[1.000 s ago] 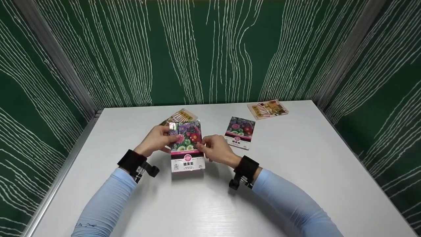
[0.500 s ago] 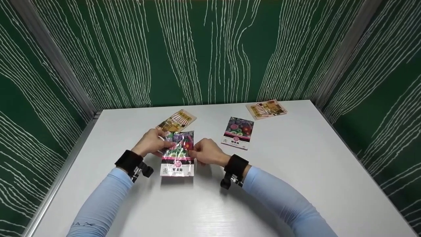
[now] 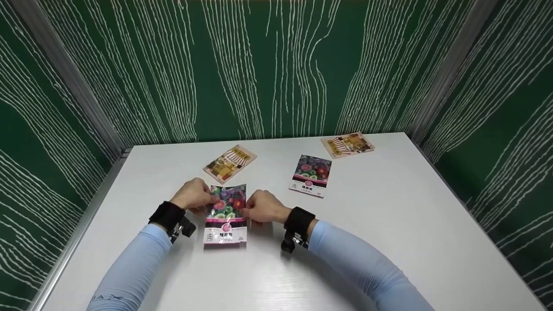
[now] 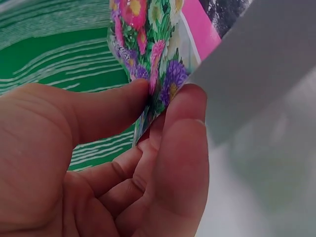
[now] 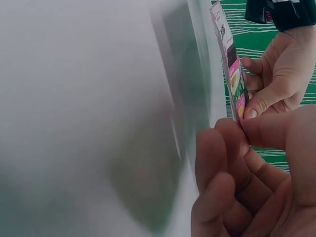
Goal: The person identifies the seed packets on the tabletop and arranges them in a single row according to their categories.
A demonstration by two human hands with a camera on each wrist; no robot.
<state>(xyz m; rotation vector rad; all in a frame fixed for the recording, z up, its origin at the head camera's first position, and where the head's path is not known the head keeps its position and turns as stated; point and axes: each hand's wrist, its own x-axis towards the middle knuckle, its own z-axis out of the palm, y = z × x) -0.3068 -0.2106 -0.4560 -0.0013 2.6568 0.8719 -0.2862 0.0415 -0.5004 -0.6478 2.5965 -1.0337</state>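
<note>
Between both hands is a flower seed packet with a colourful bloom picture and a white lower band, tilted a little above the table. My left hand pinches its left edge; in the left wrist view the thumb lies over the flower print, with the index finger behind. My right hand pinches the opposite edge between thumb and fingers, as the right wrist view also shows. A second packet of the same print lies flat to the right, apart from the hands.
Two yellowish packets with striped awnings lie farther back: the left packet just beyond the held one, the right packet near the back edge. Green walls with white lines enclose the white table behind and at both sides.
Both hands have brought the held seed packet left and towards the near side, lower over the table. The left yellowish packet, partly covered before, now shows fully.
</note>
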